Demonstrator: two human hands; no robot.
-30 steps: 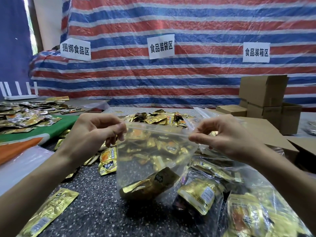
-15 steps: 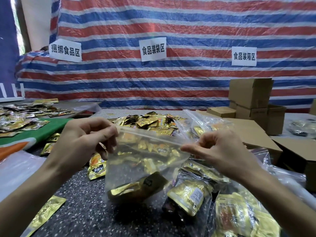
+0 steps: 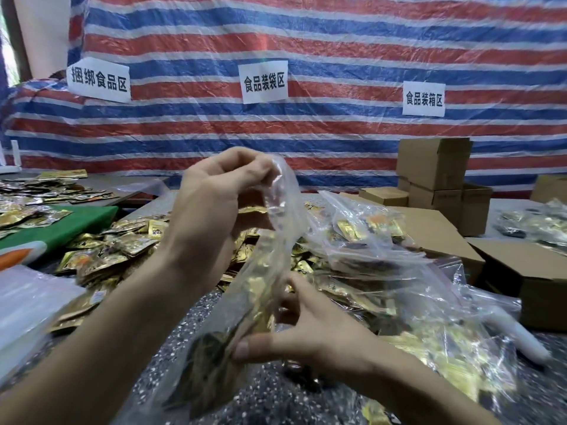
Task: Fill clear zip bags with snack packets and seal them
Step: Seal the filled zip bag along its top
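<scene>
Two hands clamp one bag [image 3: 277, 240]: left hand [image 3: 214, 197] pinches its top, right hand [image 3: 310, 329] grips its lower part around packets [image 3: 260, 305]; loose packets [image 3: 122, 250] lie behind the bag.

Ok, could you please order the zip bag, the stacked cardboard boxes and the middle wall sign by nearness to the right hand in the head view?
1. zip bag: gripped by the right hand.
2. stacked cardboard boxes: back right.
3. middle wall sign: on the tarp behind.
</scene>
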